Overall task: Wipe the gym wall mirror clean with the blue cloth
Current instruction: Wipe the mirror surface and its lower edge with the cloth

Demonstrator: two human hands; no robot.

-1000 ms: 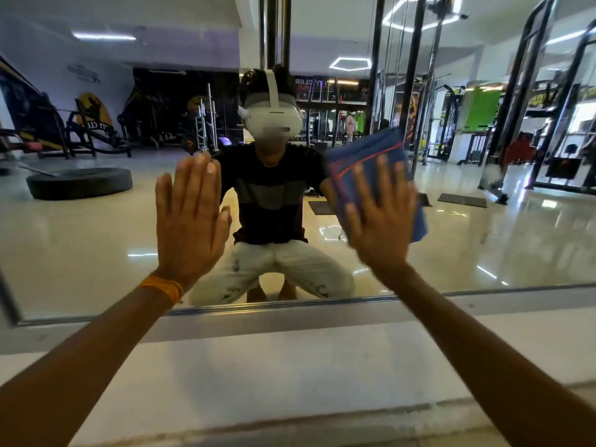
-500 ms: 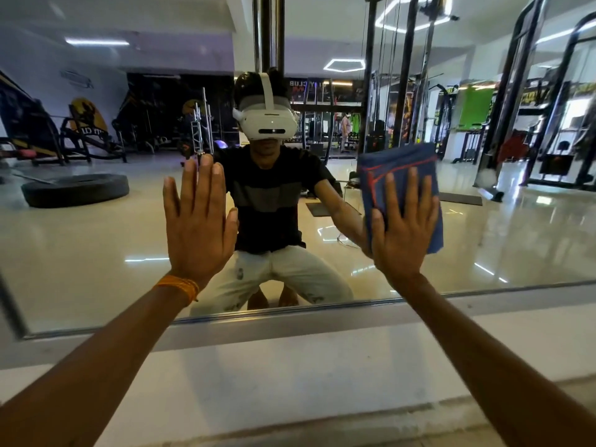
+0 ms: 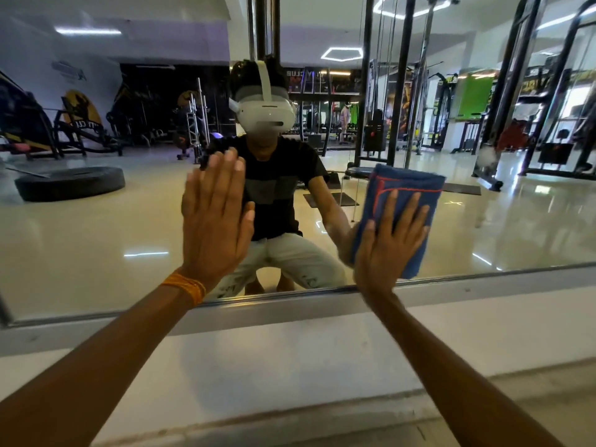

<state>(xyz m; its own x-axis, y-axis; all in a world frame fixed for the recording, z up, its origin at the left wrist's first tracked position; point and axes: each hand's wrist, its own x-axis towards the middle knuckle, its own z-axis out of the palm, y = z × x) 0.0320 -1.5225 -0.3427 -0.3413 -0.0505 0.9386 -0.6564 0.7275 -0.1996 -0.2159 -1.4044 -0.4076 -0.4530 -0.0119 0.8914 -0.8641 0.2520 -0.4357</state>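
While flat under the right grip (image 3: 387, 250), blue cloth (image 3: 409, 185) against mirror (image 3: 96, 246).

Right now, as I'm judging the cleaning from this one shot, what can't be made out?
Head view only:
1. Glass under the blue cloth and the right hand pressing it: covered by them.
2. Glass behind the flat left hand: covered.
3. Top and right side of the mirror: cut off by the picture's edges.
4. Smears or dust: lost among reflections.
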